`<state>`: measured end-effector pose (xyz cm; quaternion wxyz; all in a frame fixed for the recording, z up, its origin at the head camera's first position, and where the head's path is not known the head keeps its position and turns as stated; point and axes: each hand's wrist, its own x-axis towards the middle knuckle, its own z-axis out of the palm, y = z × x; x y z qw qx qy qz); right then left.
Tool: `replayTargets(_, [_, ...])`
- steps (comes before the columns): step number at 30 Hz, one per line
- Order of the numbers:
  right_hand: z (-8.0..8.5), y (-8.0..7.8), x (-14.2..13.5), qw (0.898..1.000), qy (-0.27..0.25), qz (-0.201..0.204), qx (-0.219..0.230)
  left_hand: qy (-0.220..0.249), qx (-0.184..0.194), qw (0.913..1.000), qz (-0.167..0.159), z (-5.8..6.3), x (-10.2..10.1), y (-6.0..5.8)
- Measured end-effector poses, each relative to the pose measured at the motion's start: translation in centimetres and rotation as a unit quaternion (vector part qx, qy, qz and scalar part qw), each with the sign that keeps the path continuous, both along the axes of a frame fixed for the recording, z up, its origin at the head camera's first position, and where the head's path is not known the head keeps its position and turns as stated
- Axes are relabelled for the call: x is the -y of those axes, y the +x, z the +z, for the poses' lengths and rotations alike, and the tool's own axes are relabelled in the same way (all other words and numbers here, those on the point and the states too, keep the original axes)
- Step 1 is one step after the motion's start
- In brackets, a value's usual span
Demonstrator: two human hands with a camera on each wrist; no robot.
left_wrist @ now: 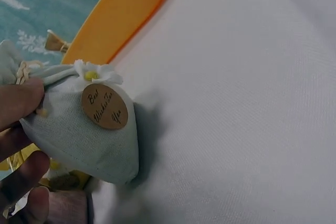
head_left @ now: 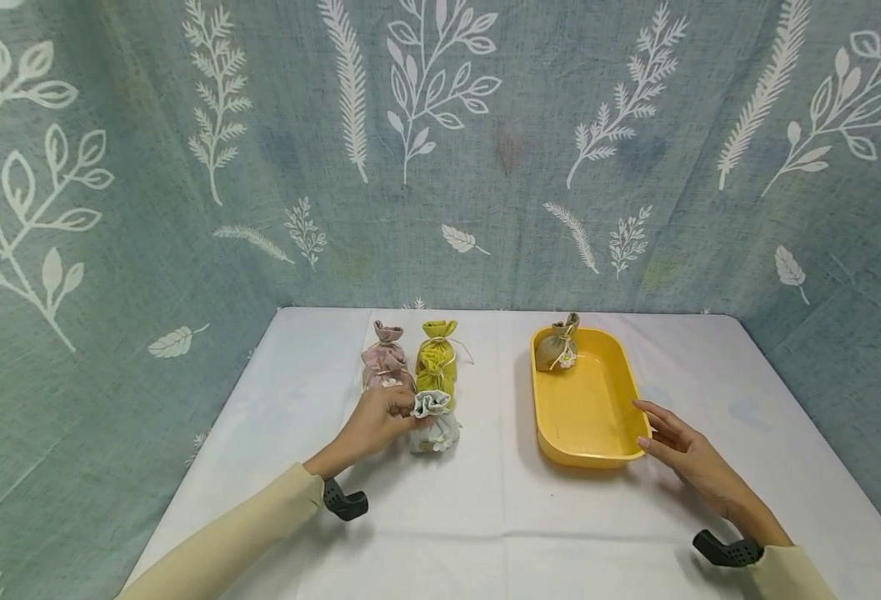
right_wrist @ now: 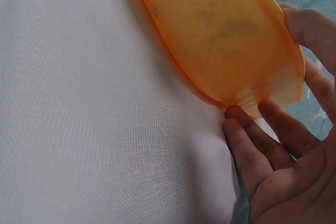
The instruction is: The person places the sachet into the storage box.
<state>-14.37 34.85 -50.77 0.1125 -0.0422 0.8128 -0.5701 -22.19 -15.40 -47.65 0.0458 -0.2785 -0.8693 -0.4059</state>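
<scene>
My left hand (head_left: 380,421) pinches the gathered neck of a pale grey-blue drawstring pouch (head_left: 435,433). In the left wrist view this pouch (left_wrist: 89,124) tilts, showing a white flower and a round brown label; I cannot tell whether it touches the table. Just behind it stand yellow-green pouches (head_left: 436,362), and mauve pouches (head_left: 386,358) line up to their left. My right hand (head_left: 683,458) lightly holds the near right corner of a yellow plastic tub (head_left: 586,461), thumb at the rim and other fingers against the outer wall (right_wrist: 226,51). An olive-brown pouch (head_left: 556,350) sits in the tub's far left corner.
A white cloth (head_left: 485,517) covers the table. Behind its back edge hangs a grey-green curtain (head_left: 515,233) with white leaf patterns, which also runs along both sides. A black wrist device (head_left: 345,502) sits under the left wrist, another (head_left: 725,550) at the right.
</scene>
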Motion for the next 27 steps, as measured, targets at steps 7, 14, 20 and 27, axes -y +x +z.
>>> replayTargets(7, [0.0,0.1,0.1,1.0,0.001,0.0,0.0,0.007,-0.021,0.9997,-0.005,0.8,-0.2,-0.2])
replayTargets(14, [0.1,0.0,0.1,1.0,0.001,0.001,-0.005,0.025,-0.034,0.9991,-0.001,2.1,-1.1,-0.7])
replayTargets(20, [0.0,0.0,0.0,1.0,0.001,0.002,-0.006,0.037,-0.009,0.9992,-0.004,3.2,-2.3,-1.2])
replayTargets(27, [0.0,0.0,0.0,1.0,-0.002,0.004,-0.006,0.025,-0.009,0.9996,-0.005,4.0,-3.9,-1.9])
